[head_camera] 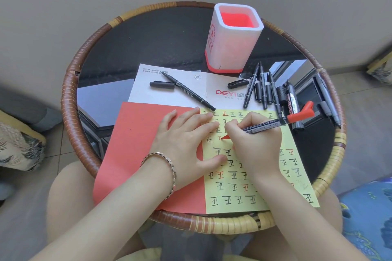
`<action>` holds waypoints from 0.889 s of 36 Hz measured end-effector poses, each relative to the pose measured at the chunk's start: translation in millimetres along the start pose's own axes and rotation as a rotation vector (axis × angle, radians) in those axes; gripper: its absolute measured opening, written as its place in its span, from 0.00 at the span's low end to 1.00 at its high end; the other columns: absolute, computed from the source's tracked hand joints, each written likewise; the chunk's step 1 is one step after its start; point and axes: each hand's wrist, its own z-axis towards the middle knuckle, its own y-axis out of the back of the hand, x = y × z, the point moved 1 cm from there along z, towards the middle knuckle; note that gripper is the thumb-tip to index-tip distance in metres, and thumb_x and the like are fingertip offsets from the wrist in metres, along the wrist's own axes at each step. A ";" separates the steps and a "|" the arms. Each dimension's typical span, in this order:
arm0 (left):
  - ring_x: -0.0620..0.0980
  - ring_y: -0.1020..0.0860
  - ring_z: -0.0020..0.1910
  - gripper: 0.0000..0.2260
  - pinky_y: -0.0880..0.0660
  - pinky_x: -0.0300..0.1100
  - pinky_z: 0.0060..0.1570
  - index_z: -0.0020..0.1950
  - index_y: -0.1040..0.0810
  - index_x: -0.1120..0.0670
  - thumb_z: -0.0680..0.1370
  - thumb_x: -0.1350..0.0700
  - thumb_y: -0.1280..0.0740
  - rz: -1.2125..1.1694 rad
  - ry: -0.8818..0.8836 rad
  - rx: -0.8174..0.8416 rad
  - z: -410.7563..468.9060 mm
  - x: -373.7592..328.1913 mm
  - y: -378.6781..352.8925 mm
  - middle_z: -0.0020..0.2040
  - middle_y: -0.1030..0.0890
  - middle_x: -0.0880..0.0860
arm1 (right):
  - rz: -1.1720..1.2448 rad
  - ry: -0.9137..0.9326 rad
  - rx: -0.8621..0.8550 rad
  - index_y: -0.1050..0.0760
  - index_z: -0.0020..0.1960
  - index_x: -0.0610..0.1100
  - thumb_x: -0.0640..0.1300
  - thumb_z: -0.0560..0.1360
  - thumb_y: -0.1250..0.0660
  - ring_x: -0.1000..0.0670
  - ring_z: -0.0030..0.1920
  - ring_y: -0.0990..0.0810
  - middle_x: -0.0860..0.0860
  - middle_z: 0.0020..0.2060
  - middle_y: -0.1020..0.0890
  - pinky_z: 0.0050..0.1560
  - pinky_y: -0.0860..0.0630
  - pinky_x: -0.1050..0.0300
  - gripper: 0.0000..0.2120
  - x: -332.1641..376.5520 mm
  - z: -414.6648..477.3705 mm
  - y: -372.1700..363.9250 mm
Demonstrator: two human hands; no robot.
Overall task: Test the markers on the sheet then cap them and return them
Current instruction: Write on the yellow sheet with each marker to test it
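A person seated at a round, rattan-rimmed surface [70, 95] tests a marker [269, 124] on a yellow sheet [297, 186] covered in rows of black and red characters; the right hand [255, 144] has its fingers [232, 124] curled tight around the barrel, which reads "Permanent Marker", with the red tip [225, 137] down on the sheet and the red cap [302, 113] posted on the raised far end; the left hand [186, 142] lies flat, fingers spread and holding nothing, pressing across the seam where the yellow sheet meets a red sheet [137, 154] just to its left; a bracelet [167, 167] circles the left wrist; beyond the sheets lies a white leaflet [169, 95] printed "DEYI", and on it an uncapped black pen [188, 91] rests at a slant beside its loose cap [161, 84]; a cluster of black markers [263, 89] and loose caps lies to the right of the leaflet, with 2 more pens [327, 99] near the right rim; a white holder [231, 48] with a red inside stands upright at the far side, with no pens showing in it.
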 end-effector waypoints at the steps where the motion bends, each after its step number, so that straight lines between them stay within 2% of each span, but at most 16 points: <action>1: 0.37 0.49 0.70 0.34 0.62 0.41 0.68 0.66 0.35 0.39 0.63 0.30 0.52 -0.006 0.000 -0.003 -0.1 0.1 -0.2 0.69 0.37 0.36 | 0.006 0.000 -0.001 0.36 0.23 0.45 0.35 0.66 0.32 0.57 0.19 0.30 0.54 0.17 0.30 0.28 0.33 0.63 0.18 0.0 0.0 0.0; 6: 0.37 0.49 0.70 0.34 0.61 0.42 0.68 0.66 0.34 0.39 0.63 0.30 0.52 -0.011 0.001 -0.004 -0.2 0.2 -0.4 0.69 0.37 0.36 | 0.018 0.002 0.038 0.36 0.23 0.45 0.36 0.67 0.32 0.59 0.19 0.28 0.55 0.15 0.30 0.28 0.33 0.64 0.18 1.6 -0.6 0.1; 10: 0.37 0.49 0.70 0.34 0.62 0.42 0.68 0.67 0.35 0.38 0.62 0.30 0.53 -0.004 0.003 -0.002 -0.2 0.2 -0.2 0.69 0.38 0.36 | -0.006 0.023 0.046 0.35 0.23 0.46 0.37 0.67 0.32 0.57 0.20 0.29 0.56 0.15 0.28 0.28 0.34 0.68 0.18 1.4 -0.1 -1.3; 17: 0.37 0.49 0.70 0.34 0.62 0.42 0.68 0.67 0.35 0.39 0.62 0.30 0.53 -0.006 0.001 -0.005 -0.5 0.5 0.0 0.69 0.38 0.36 | 0.030 0.009 0.053 0.35 0.23 0.42 0.33 0.67 0.32 0.61 0.17 0.28 0.55 0.15 0.30 0.23 0.35 0.71 0.17 3.1 -1.3 -0.6; 21: 0.37 0.49 0.70 0.34 0.61 0.42 0.68 0.66 0.34 0.39 0.63 0.30 0.52 -0.011 -0.001 -0.013 -0.4 0.7 -0.7 0.69 0.37 0.36 | -0.009 0.031 0.074 0.35 0.23 0.43 0.34 0.67 0.33 0.60 0.18 0.28 0.56 0.15 0.29 0.26 0.35 0.71 0.17 2.0 -2.1 -1.3; 24: 0.38 0.48 0.70 0.34 0.61 0.42 0.68 0.66 0.33 0.39 0.63 0.30 0.52 -0.019 -0.003 -0.017 -0.4 0.5 -0.5 0.69 0.36 0.37 | -0.025 0.039 0.037 0.36 0.23 0.42 0.33 0.66 0.33 0.60 0.19 0.29 0.57 0.15 0.30 0.27 0.35 0.71 0.17 1.8 -1.7 0.2; 29: 0.38 0.48 0.70 0.34 0.60 0.42 0.69 0.66 0.34 0.40 0.63 0.30 0.52 -0.016 -0.002 -0.024 -0.7 1.0 -0.6 0.69 0.37 0.36 | -0.015 0.023 -0.006 0.36 0.24 0.39 0.30 0.65 0.34 0.63 0.20 0.29 0.52 0.19 0.32 0.26 0.35 0.72 0.16 4.1 -2.0 2.3; 32: 0.38 0.49 0.70 0.35 0.61 0.42 0.69 0.67 0.35 0.39 0.62 0.30 0.53 -0.010 -0.005 -0.022 -0.8 1.5 -0.6 0.70 0.38 0.36 | 0.010 -0.006 -0.036 0.36 0.24 0.41 0.31 0.66 0.34 0.59 0.20 0.29 0.54 0.17 0.32 0.26 0.36 0.71 0.16 3.1 -0.9 3.1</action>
